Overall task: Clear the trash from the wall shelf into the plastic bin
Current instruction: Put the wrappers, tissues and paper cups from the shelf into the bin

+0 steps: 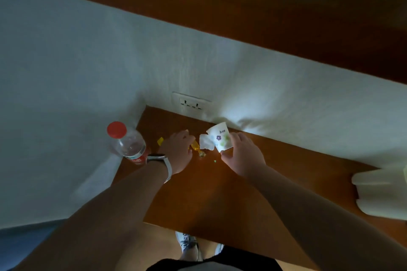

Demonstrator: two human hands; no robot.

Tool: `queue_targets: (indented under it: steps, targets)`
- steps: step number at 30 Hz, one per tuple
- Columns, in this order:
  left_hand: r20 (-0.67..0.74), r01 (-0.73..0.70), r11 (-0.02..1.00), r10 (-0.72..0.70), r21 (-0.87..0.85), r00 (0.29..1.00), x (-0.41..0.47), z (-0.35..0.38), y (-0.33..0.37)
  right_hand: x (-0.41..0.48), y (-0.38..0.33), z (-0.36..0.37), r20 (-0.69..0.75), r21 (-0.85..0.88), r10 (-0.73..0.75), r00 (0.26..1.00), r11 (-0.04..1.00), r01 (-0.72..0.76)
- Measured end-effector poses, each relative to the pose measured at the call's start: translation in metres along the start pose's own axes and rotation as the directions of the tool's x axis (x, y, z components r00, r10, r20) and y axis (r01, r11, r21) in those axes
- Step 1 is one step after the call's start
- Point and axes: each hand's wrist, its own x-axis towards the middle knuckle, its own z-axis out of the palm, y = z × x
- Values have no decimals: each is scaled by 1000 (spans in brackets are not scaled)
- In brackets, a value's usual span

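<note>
A brown wooden wall shelf (220,193) runs along a white wall. My right hand (244,156) grips a white paper cup (220,136) with a flower print, tilted on its side near the wall. A crumpled white tissue (204,142) lies just left of the cup. My left hand (178,149), with a watch on the wrist, is curled over an orange candy wrapper (195,145). A small yellow scrap (160,140) lies to its left. A clear plastic bottle (128,143) with a red cap stands at the shelf's left end. The plastic bin is not in view.
A white double socket (190,103) sits in the wall just behind the shelf. A white bag-like object (378,191) rests at the shelf's right end. A dark wooden board (264,17) overhangs above. My shoes (189,244) show on the floor below.
</note>
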Motion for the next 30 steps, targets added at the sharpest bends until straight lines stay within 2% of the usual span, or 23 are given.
queue_targets:
  steps: [4,9,18,22,30]
  targets:
    - [48,34,998,-36,45,998,10,10,1,9,-6,13,11,94,122,992,988,-122]
    - [52,-29,993,23,114,998,5,16,2,20,-10,22,78,184,210,975,958,-221]
    - [24,-142,972,140,188,990,5,16,8,7,6,20,94,287,194,976,934,-213]
    - [-93,-181,977,192,114,977,7,11,8,-11,13,10,68,361,193,979,910,-204]
    - [-307,-151,978,101,-144,946,-1,-12,38,-49,18,-23,-29,511,245,969,837,-196]
